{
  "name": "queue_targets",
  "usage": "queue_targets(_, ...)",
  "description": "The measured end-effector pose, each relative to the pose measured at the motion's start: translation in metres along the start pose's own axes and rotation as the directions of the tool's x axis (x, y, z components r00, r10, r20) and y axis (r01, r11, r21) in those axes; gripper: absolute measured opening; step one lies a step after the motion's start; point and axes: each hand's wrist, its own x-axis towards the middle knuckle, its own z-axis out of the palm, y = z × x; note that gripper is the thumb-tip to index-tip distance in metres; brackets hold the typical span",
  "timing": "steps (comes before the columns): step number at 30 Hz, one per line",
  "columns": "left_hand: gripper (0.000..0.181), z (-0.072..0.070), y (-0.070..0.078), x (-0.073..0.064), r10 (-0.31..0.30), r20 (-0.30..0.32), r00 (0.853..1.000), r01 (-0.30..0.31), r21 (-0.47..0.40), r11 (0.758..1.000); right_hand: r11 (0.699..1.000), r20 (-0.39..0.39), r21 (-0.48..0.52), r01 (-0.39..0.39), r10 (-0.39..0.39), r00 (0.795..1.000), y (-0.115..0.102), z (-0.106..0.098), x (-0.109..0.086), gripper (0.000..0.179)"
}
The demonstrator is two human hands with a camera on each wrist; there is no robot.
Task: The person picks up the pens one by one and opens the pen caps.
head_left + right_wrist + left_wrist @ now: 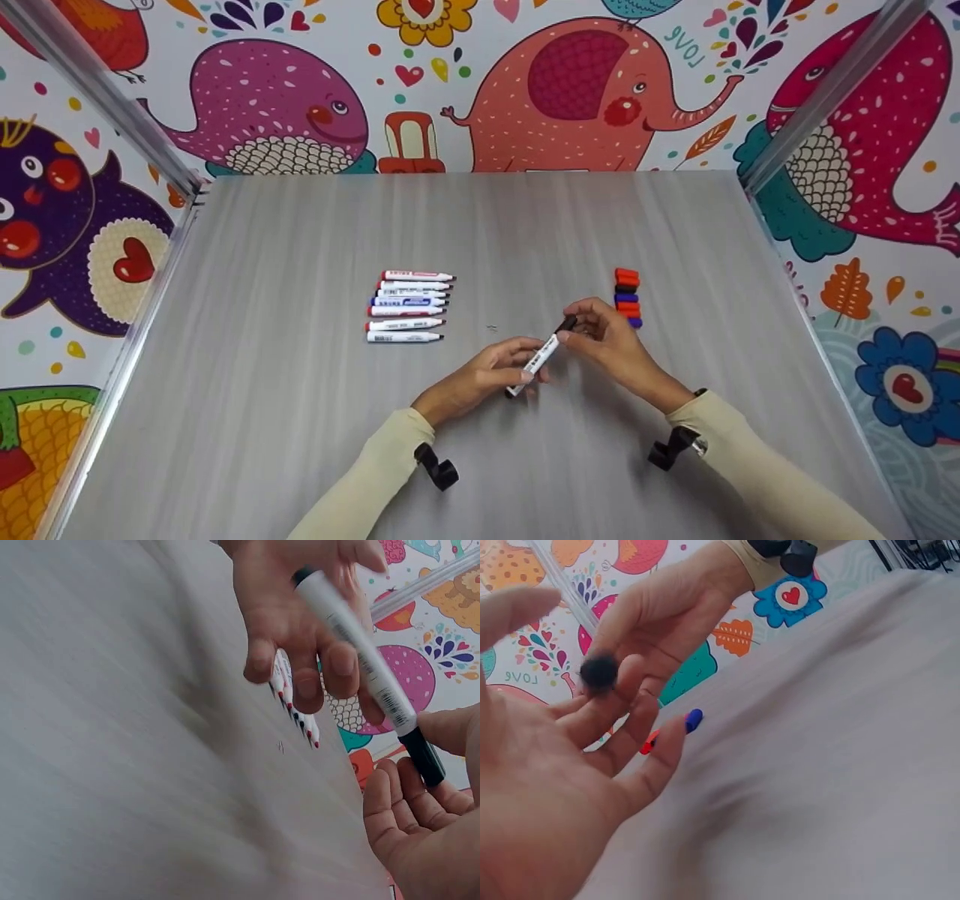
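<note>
A white marker with a black cap (570, 322) slants between the two hands above the table. My right hand (611, 345) pinches its capped end between thumb and fingers, plain in the right wrist view, where the marker's white barrel (360, 649) points away. Beneath the lower end lies my left hand (487, 379), palm turned up. Its thumb (517, 611) stands apart from the marker's round black end (598, 673), and its fingers are loosely bent near the barrel. Whether those fingers touch the barrel is hard to tell.
Several uncapped white markers (409, 302) lie in a row left of the hands, dark tips to the right. Loose red, black and blue caps (627, 277) form a column beyond the right hand. Small dark marks (492, 328) show on the grey table (300, 420). Printed walls surround it.
</note>
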Motion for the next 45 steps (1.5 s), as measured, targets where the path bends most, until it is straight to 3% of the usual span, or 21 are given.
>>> queue_targets(5,0.048,-0.002,0.005,-0.002,-0.019,-0.098,0.995,0.027,0.077,0.997,0.996,0.058,-0.072,0.056,-0.052,0.997,-0.001,0.004,-0.004,0.031)
queue_targets(12,0.038,-0.006,0.007,-0.005,-0.022,-0.147,0.989,0.059,0.255,0.965,0.988,0.144,-0.111,0.109,-0.092,0.985,-0.002,0.009,-0.007,0.025)
queue_targets(20,0.033,-0.012,0.011,-0.004,0.001,-0.151,0.989,0.067,0.448,0.892,0.975,0.202,-0.183,0.124,-0.087,0.976,0.000,0.010,-0.006,0.022)
queue_targets(27,0.023,-0.015,0.016,-0.002,0.021,-0.143,0.989,0.064,0.561,0.825,0.973,0.247,-0.200,0.119,-0.067,0.967,0.003,0.009,-0.003,0.017)
queue_targets(32,0.019,-0.015,0.018,0.000,0.046,-0.143,0.989,0.057,0.641,0.766,0.971,0.307,-0.210,0.111,-0.042,0.951,0.004,0.010,0.000,0.011)
queue_targets(38,0.017,-0.012,0.020,0.002,0.103,-0.129,0.986,0.020,0.715,0.699,0.959,0.359,-0.229,0.167,-0.076,0.930,0.004,0.011,0.005,0.010)
queue_targets(43,0.021,-0.007,0.023,0.002,0.186,-0.095,0.978,-0.032,0.811,0.584,0.955,0.378,-0.226,0.193,-0.097,0.921,0.001,0.010,0.007,0.011)
queue_targets(45,0.020,-0.005,0.025,0.001,0.204,-0.094,0.975,-0.034,0.836,0.548,0.957,0.379,-0.221,0.189,-0.094,0.921,0.000,0.009,0.008,0.011)
